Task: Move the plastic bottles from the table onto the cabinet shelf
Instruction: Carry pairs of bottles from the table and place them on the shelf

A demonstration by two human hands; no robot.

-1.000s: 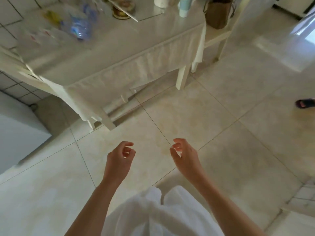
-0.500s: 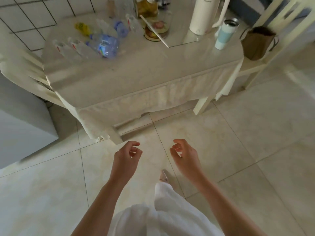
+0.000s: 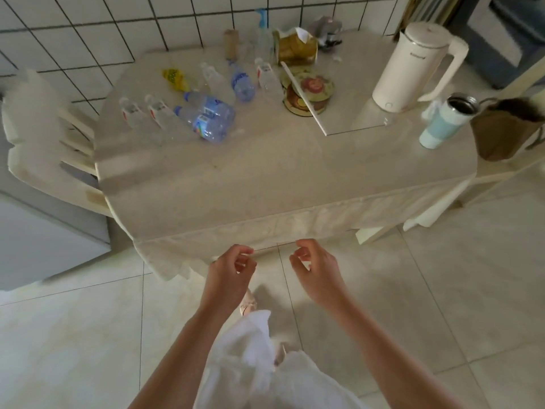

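Just short of the tabletop's (image 3: 265,178) near edge, the left hand (image 3: 230,276) and right hand (image 3: 317,273) hang with fingers loosely curled, apart from each other and holding nothing. Beyond them, across a bare stretch of cloth, the plastic bottles (image 3: 206,113) lie on their sides in a loose cluster at the far left, near the tiled wall. This looks like the approach step; next comes a long reach forward and left to grip a bottle.

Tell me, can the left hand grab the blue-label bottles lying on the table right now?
Probably not yet. The left hand hangs empty off the table's near edge; the blue-label bottles lie far across. Nothing blocks the way.
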